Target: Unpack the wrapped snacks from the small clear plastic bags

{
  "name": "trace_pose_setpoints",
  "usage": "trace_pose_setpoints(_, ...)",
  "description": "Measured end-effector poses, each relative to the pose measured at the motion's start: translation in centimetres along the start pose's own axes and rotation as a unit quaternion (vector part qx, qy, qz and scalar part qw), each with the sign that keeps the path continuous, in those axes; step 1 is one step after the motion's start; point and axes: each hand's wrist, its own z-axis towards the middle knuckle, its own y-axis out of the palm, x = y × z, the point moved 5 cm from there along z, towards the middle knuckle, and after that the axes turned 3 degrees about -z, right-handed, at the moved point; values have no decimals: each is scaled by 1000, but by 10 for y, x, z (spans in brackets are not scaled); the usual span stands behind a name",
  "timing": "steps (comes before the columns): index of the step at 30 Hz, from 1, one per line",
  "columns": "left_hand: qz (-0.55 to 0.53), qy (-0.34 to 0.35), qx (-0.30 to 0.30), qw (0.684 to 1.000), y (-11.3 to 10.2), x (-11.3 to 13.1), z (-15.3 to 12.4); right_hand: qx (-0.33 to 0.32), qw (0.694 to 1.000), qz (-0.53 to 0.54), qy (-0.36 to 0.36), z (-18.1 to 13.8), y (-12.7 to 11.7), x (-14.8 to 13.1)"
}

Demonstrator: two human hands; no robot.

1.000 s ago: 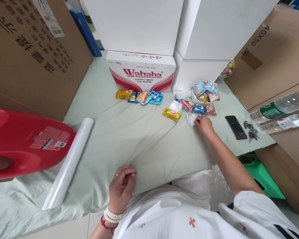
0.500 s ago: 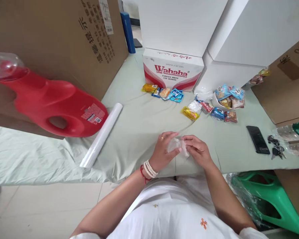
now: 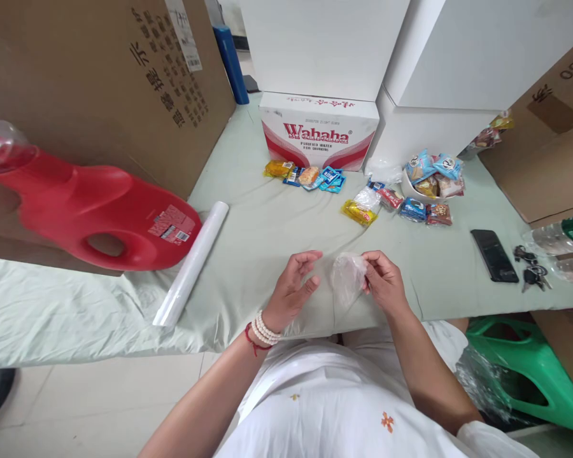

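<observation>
A thin clear plastic bag [image 3: 347, 278] hangs crumpled above the near part of the cloth-covered table [image 3: 262, 229]. My right hand [image 3: 382, 280] pinches its upper right edge between thumb and fingers. Just left of the bag, my left hand [image 3: 293, 289] is held with thumb and fingers apart, empty and not touching it. Beyond the hands lie small wrapped snacks, among them a yellow packet [image 3: 360, 212], a red packet [image 3: 390, 197] and a blue packet [image 3: 414, 209]. A white bowl [image 3: 410, 187] heaped with more snack packets stands behind them.
At left are a red jug [image 3: 109, 216] and a white plastic roll [image 3: 191, 264]. A Wahaha carton [image 3: 319, 130] stands at the back, with more packets before it. A phone [image 3: 494, 256], keys [image 3: 533, 273] and clear bottles [image 3: 549, 242] lie at right. Below is a green stool [image 3: 549, 381].
My left hand has let go of the plastic bag and moved left. The bag hangs more spread out from my right hand. The view has shifted slightly.
</observation>
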Motion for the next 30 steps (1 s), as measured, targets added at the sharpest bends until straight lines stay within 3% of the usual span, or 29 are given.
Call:
trace_pose_setpoints(5,-44,-125,-77,988,23,-16,9,-1,998,-33,50,2,1,0)
trace_pose_setpoints(9,-170,-220,-82,957,5,-16,11,-1,994,-104,35,5,-21,-4)
trace_pose_setpoints(11,-169,-249,-98,949,-6,-13,12,-9,991,-129,41,7,-29,-5)
trace_pose_setpoints(14,-86,-235,-90,964,-13,-14,16,-14,989,-138,48,7,-26,-9)
trace_pose_setpoints(17,-7,-183,-54,982,1,-22,19,-44,993,-87,68,5,-7,-10)
trace_pose_setpoints(20,-60,-179,-119,975,29,-33,15,-74,992,-20,97,2,6,-9)
trace_pose_setpoints(22,-107,-200,-170,959,38,-35,10,-63,993,-21,92,3,0,-7)
trace_pose_setpoints(24,-122,-227,-190,947,31,-32,8,-37,995,-81,46,5,-14,-10)
trace_pose_setpoints(27,-67,-232,-215,946,1,-15,17,-12,974,-222,-52,5,-33,-19)
trace_pose_setpoints(30,144,-118,-200,962,-34,17,37,-22,938,-321,-132,-1,-33,-26)
